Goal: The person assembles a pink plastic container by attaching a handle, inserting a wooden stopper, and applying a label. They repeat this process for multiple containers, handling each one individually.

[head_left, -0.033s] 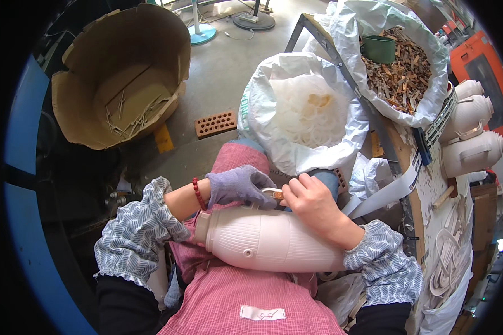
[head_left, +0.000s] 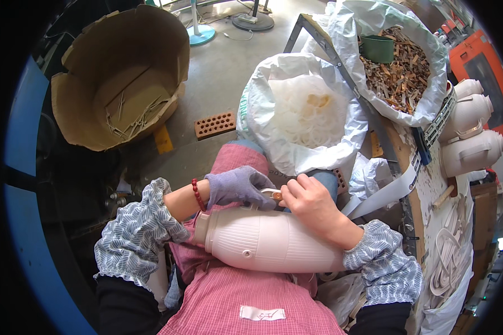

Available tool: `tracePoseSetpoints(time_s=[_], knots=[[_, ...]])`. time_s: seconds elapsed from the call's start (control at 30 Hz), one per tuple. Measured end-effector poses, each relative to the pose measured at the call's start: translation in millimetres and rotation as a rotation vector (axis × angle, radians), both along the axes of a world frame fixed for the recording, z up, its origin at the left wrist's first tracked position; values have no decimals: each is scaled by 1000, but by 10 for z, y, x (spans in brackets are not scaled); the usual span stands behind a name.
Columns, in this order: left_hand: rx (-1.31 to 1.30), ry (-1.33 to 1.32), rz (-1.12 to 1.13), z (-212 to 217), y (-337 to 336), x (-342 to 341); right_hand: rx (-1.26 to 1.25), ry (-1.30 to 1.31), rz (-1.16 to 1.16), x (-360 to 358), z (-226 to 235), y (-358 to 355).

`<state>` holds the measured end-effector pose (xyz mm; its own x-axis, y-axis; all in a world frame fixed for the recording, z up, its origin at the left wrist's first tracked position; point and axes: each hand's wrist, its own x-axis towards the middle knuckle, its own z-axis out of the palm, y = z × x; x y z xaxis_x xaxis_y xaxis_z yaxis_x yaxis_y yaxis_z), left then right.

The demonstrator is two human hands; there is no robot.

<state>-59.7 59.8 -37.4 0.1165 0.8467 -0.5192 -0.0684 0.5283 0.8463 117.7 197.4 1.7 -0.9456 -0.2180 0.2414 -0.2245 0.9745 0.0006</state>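
A pale pink, ribbed thermos flask body (head_left: 262, 240) lies across my lap, its narrower neck toward the left. My left hand (head_left: 240, 186), in a purple-grey glove, is closed round a pale curved strip (head_left: 269, 191) at the flask's far side, which looks like its handle. Against that strip shows a small copper-brown piece (head_left: 277, 196). My bare right hand (head_left: 313, 204) is closed, thumb and fingers pinched at this piece, with its wrist resting over the flask's right part. The fingertips hide most of the small piece.
Beyond my knees stands a white sack (head_left: 251, 131) of translucent rings; farther right, another sack (head_left: 440, 106) holds copper-brown pieces and a green cup (head_left: 378, 49). A cardboard bin (head_left: 117, 44) stands far left, near a perforated brick (head_left: 215, 125). More flasks (head_left: 472, 152) stand right, by pale straps (head_left: 446, 259).
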Motion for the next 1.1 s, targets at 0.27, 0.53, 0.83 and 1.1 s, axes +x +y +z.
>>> tracePoseSetpoints(time_s=[0.27,0.53,0.83,1.1], knots=[[-9,116,58,80,88,84,-14,-11,24,-19,-78,124],[315,325,-41,795,181,161,-236,395,-789,-335,613,2555],[951,883,-216,925,-189,50,-104,218,-1021,-483,445,3272],[927,990,-98,882,-442,136,-245,-157,-992,-566,691,2984]])
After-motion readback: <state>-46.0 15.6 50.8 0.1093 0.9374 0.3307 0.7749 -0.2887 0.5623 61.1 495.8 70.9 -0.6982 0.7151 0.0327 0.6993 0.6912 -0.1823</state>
